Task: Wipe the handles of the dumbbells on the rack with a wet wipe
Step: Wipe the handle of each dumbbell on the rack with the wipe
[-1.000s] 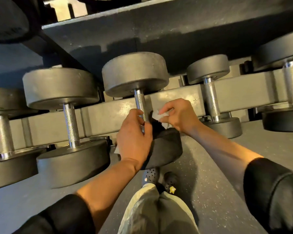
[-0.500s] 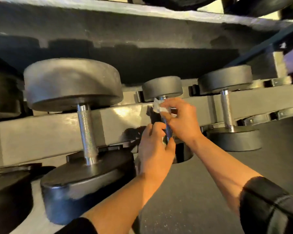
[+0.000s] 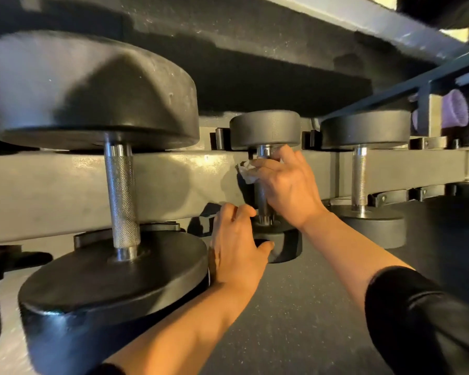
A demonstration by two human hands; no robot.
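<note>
Two hands: both work on one small dumbbell (image 3: 266, 185) at centre.
Right hand (image 3: 287, 190): fingers curled round the handle (image 3: 261, 197), pressing a white wipe (image 3: 246, 172) against it near the top, likely to rub the metal.
Left hand (image 3: 236, 253): at 7 o'clock from the right, gripping the lower weight (image 3: 284, 244), probably to steady it.
Rack (image 3: 52, 190): grey rail behind; bigger dumbbell (image 3: 119, 196) at 9 o'clock, another (image 3: 360, 180) at 3 o'clock.
Writing: none readable.
</note>
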